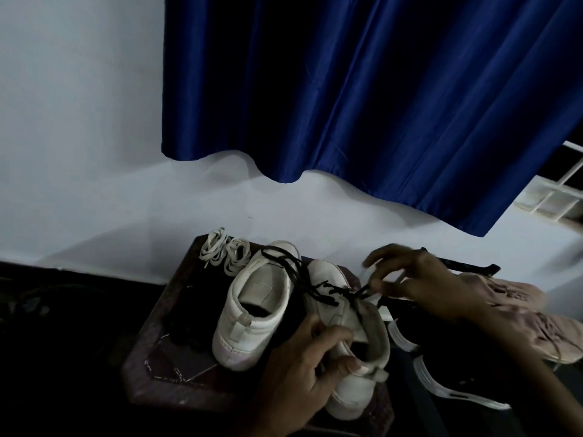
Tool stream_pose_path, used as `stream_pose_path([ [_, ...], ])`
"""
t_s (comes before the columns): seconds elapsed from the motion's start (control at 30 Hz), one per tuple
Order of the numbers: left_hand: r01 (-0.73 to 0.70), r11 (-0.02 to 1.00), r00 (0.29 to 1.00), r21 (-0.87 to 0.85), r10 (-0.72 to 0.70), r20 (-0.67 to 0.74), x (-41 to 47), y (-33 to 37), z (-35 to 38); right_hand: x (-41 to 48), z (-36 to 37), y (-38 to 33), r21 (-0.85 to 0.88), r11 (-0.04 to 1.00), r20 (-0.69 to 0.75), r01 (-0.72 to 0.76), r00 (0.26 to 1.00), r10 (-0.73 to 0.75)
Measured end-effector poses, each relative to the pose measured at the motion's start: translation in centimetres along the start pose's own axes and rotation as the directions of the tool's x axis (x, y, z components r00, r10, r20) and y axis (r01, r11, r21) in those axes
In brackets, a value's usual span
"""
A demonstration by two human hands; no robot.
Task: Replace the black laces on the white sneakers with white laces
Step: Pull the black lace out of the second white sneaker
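We grip the right sneaker (350, 389) w/ our left hand (303, 367) at the collar; its long axis runs near-to-far on the surface (164, 367). Our right hand (419, 279) pinches the black lace (331, 293) just right of the eyelets, so the pull should go rightward. White laces (225, 253) lie far left.

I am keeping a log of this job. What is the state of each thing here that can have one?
held sneaker: gripped at the collar, still laced in black.
free sneaker: upright on table, still laced in black, untied.
black lace of held sneaker: loose, one end pinched.
white laces: two bundles on table, unused.
left hand: grips held sneaker.
right hand: pinches black lace.
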State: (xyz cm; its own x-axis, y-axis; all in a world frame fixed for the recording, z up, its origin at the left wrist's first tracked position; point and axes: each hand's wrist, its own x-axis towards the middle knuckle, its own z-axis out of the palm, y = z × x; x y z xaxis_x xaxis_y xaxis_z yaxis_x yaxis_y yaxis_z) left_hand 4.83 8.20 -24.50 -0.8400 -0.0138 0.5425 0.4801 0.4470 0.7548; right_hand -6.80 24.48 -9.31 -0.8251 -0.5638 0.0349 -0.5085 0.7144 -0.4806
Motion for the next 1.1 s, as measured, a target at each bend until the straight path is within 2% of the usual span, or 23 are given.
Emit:
stream_pose_path([
  [0.03,-0.001,1.0,1.0,-0.003,0.001,-0.007,0.0,0.0,0.0,-0.2,-0.9,0.6,0.018,0.999,-0.088,-0.042,0.995,0.043],
  [0.1,-0.006,1.0,1.0,-0.004,0.006,-0.023,0.0,-0.1,0.1,-0.4,-1.4,1.1,-0.141,0.985,-0.212,-0.095,0.975,0.064],
  [0.17,-0.009,1.0,0.999,-0.022,0.008,-0.037,0.1,-0.1,0.2,-0.5,-0.3,0.2,-0.314,0.946,-0.136,-0.083,0.99,0.042],
  [0.3,0.015,0.995,1.0,-0.095,-0.017,-0.023,0.3,-0.4,0.1,-0.2,1.9,-2.4,-0.461,0.887,0.092,0.015,0.995,0.032],
  [0.4,0.022,0.995,1.0,-0.1,-0.023,-0.018,0.0,-0.6,0.3,0.0,3.5,-2.7,-0.429,0.903,0.126,0.034,0.992,0.022],
  [0.53,0.017,0.996,1.0,-0.092,-0.018,-0.012,0.1,-0.5,0.4,-0.5,2.6,-1.8,-0.36,0.933,0.033,-0.018,0.999,0.031],
  [0.6,0.016,0.997,1.0,-0.076,-0.017,-0.015,0.1,-0.6,0.3,-0.6,0.5,-1.1,-0.417,0.903,-0.093,-0.107,0.993,0.075],
  [0.67,0.01,0.998,1.0,-0.061,-0.011,-0.021,0.1,-0.7,0.3,-0.6,-1.1,-0.7,-0.441,0.866,-0.278,-0.235,0.953,0.117],
  [0.73,0.006,0.998,1.0,-0.065,-0.008,-0.022,0.0,-0.6,0.5,-0.6,-1.0,-0.9,-0.459,0.849,-0.336,-0.26,0.936,0.105],
  [0.83,-0.015,0.998,0.999,-0.062,0.012,-0.044,0.1,-0.7,0.5,-0.7,1.3,-2.4,-0.519,0.845,-0.123,-0.131,0.989,0.078],
  [0.93,-0.039,0.998,0.996,-0.039,0.035,-0.087,0.1,-1.0,0.5,-0.2,3.0,-3.7,-0.535,0.844,0.04,-0.038,0.997,0.071],
  [1.1,-0.056,0.997,0.996,-0.05,0.052,-0.067,0.0,-1.0,0.7,-0.5,4.4,-3.4,-0.529,0.848,0.011,0.004,1.0,0.002],
])
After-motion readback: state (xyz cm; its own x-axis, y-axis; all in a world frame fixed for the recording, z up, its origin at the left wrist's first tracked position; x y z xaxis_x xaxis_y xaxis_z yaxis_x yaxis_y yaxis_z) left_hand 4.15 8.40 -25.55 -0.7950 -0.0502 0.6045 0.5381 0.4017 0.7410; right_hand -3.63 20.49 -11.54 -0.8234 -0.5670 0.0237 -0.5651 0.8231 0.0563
